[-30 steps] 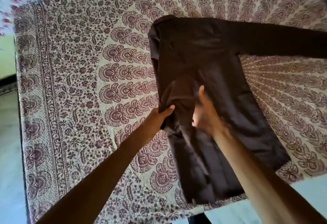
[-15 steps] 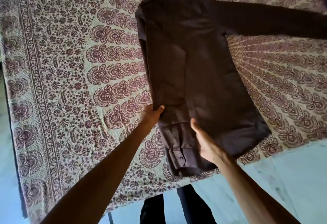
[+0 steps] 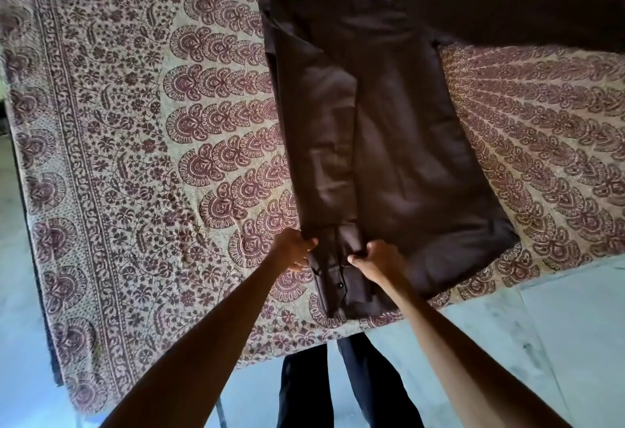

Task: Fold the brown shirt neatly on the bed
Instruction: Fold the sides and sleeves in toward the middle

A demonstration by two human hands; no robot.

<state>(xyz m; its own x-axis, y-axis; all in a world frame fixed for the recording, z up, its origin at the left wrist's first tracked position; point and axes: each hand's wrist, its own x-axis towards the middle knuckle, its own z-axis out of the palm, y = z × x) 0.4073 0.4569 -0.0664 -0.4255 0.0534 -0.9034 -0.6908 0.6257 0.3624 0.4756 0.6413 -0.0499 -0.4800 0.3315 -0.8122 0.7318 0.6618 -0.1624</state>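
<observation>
The brown shirt (image 3: 399, 130) lies flat on the bed (image 3: 135, 157), its body running away from me. Its left sleeve is folded down along the body, and the buttoned cuff (image 3: 334, 285) reaches the bed's near edge. The other sleeve (image 3: 527, 18) stretches out to the far right. My left hand (image 3: 292, 248) pinches the folded sleeve's left edge just above the cuff. My right hand (image 3: 375, 260) grips the same sleeve's right edge, fingers curled into the cloth.
A cream bedspread with maroon paisley print covers the bed. The bed's near edge runs just below the cuff, with pale tiled floor (image 3: 558, 336) beyond it. My dark trouser legs (image 3: 341, 383) stand against that edge.
The crumpled left sleeve has been drawn straight down over the shirt body. Both hands moved toward me and closed on the sleeve near the cuff. The view shifted closer to the bed's edge.
</observation>
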